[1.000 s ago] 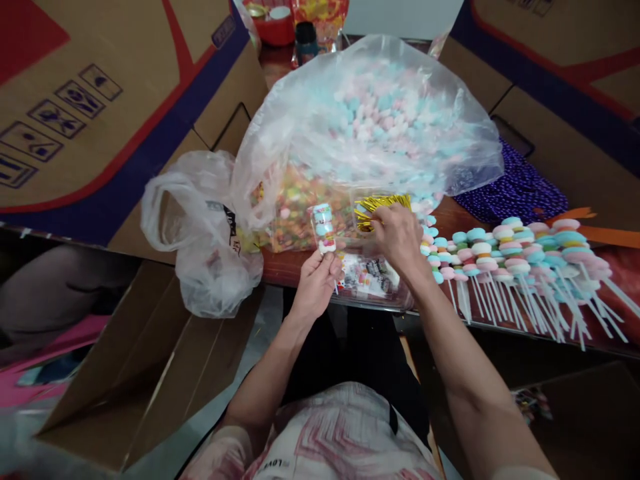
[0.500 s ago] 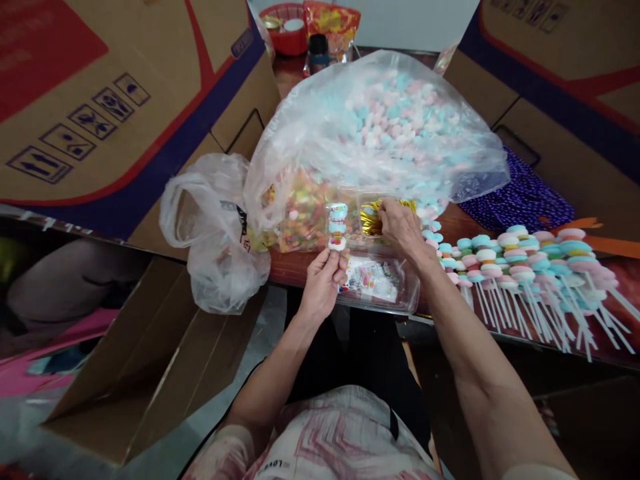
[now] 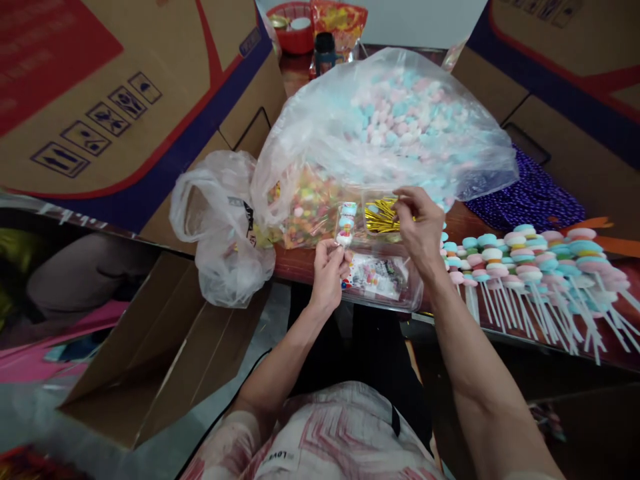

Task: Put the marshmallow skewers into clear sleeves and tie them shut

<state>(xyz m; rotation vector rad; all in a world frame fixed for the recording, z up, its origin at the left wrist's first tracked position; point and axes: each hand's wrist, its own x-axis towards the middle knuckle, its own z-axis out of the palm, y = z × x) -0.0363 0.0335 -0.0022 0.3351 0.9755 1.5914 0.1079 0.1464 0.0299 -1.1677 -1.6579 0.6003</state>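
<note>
My left hand (image 3: 330, 270) pinches the gathered lower end of a small clear bag. Inside the bag stands a marshmallow lollipop (image 3: 347, 223) of stacked blue, white and coloured pieces, held upright. To its right, my right hand (image 3: 419, 225) is over a small clear box of gold twist ties (image 3: 383, 217). Its thumb and fingers are bent together at the ties' right ends and appear to grip one; the fingertips are partly hidden. Below both hands lies a shallow clear tray (image 3: 413, 293) with printed plastic bags (image 3: 377, 275) in it.
A big clear bag of pink and blue marshmallows (image 3: 395, 113) stands behind, with a bag of colourful gummies (image 3: 305, 217) before it. Marshmallow lollipops (image 3: 530, 267) are piled at the right. Large cartons (image 3: 195, 100) flank the table; a crumpled plastic bag (image 3: 225, 247) hangs over its edge.
My right hand has risen slightly and shifted right from among the gold twist ties, uncovering more of them. My left hand still holds the bagged lollipop. The whole view has shifted a little.
</note>
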